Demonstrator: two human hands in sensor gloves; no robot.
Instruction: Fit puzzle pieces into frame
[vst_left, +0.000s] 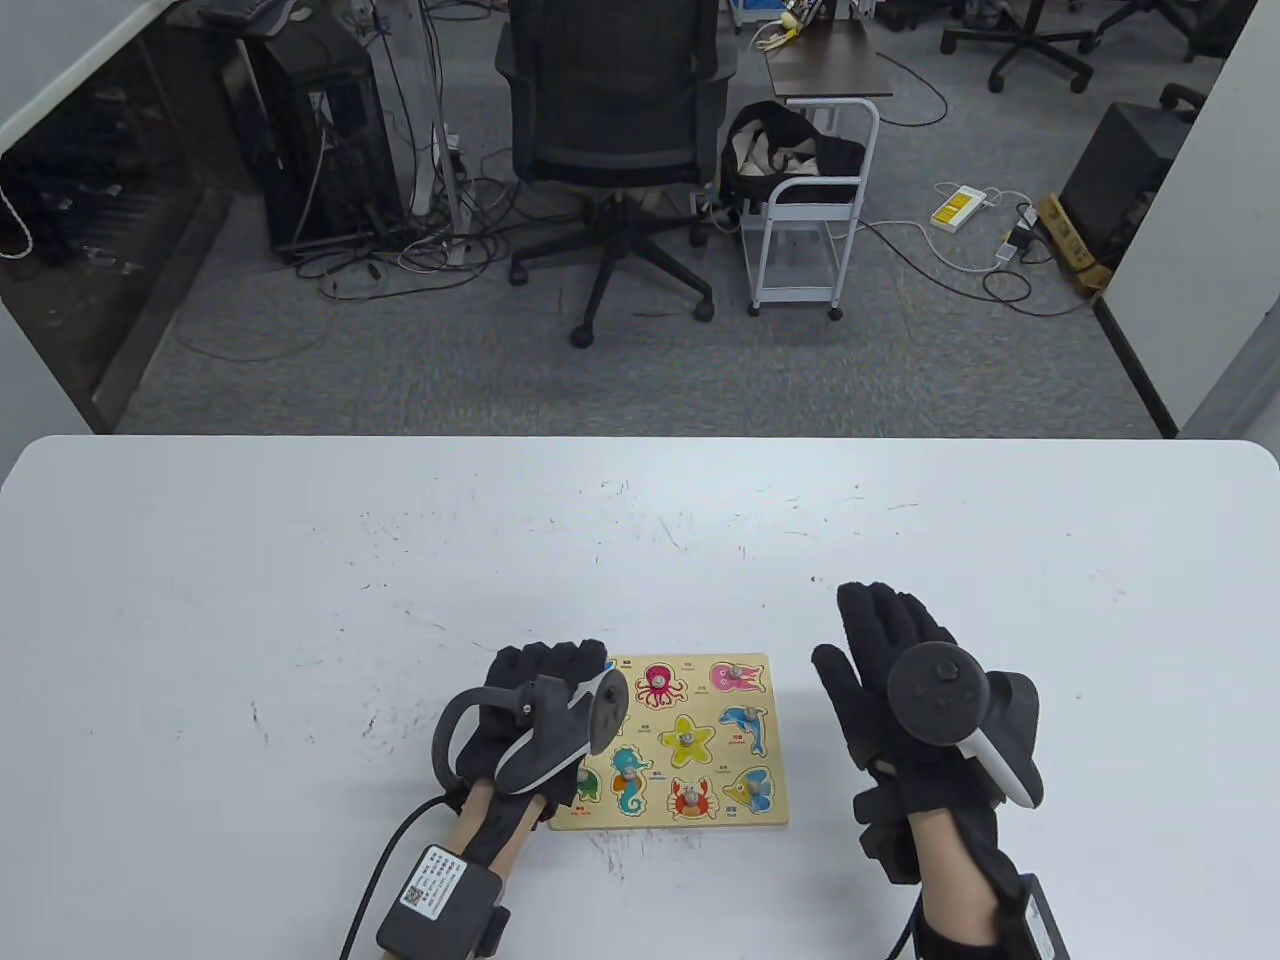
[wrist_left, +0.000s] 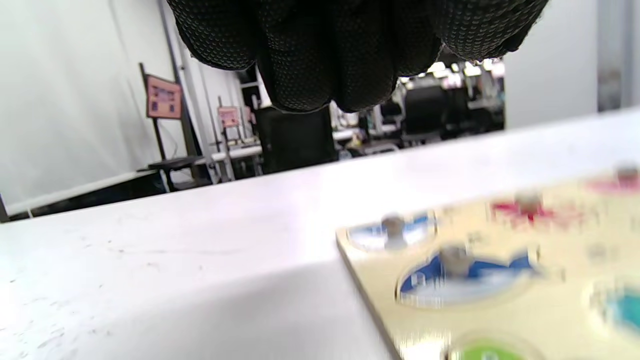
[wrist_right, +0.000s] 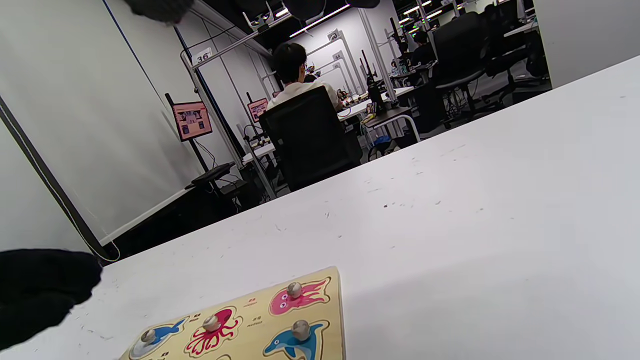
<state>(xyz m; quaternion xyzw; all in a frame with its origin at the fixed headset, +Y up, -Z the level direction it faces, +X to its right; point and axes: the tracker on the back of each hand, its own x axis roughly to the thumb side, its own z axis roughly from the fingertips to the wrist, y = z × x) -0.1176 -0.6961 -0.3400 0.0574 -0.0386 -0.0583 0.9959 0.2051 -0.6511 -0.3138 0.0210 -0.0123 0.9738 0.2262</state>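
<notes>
Wooden puzzle frame (vst_left: 775, 740) flat on table, animal pieces (vst_left: 689, 737) seated

**Our two hands by the puzzle board**

Our left hand (vst_left: 540, 700) is over the left edge of the puzzle board (vst_left: 700, 812), fingers curled down. Our right hand (vst_left: 900, 690) is just right of the board, fingers out flat, holding nothing.

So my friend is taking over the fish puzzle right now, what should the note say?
Left hand: over the puzzle board's left side, holding nothing that shows.
Right hand: open and empty, beside the board's right edge.
Done: every slot in view is filled, such as the octopus, star, dolphin and crab.
Left: probably nothing; just check the slots under the left hand.
</notes>
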